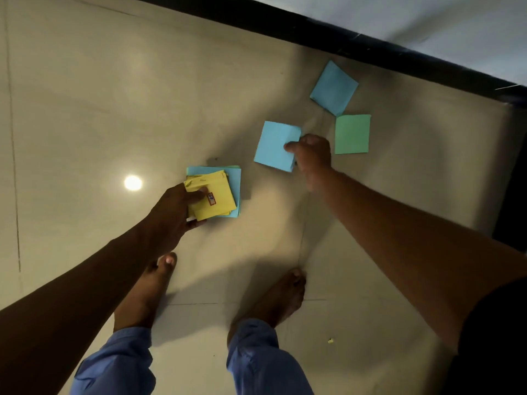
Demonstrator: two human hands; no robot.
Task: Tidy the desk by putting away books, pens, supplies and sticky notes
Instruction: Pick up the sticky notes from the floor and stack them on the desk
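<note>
At the far left, a round glare of a ceiling light (133, 183) is reflected in the glossy beige tiled floor (85, 109). Just right of it, a stack of sticky notes (216, 192) is gripped by the left hand (171, 215): the thumb is laid across the yellow top sheets and the fingers are curled beneath, with blue and green sheets showing under the yellow ones. A small red-edged label (211, 199) is seen on the top yellow sheet. Below, two bare feet are planted on the floor, the left foot (145, 292) and the right foot (279, 297), with blue trouser legs (256, 360) above them. Further right, a blue sticky note pad (276, 145) is pinched at its right edge by the right hand (312, 155), fingers curled round that edge; whether the pad is lifted off the floor cannot be told. Beyond the hand, a green sticky note pad (352, 134) is lying flat on the floor, and a second blue pad (334, 88) is lying just above it, their corners almost touching. A dark skirting strip (370, 44) is run diagonally across the upper right. A tiny yellow scrap (330, 341) is seen on the floor at lower right.
</note>
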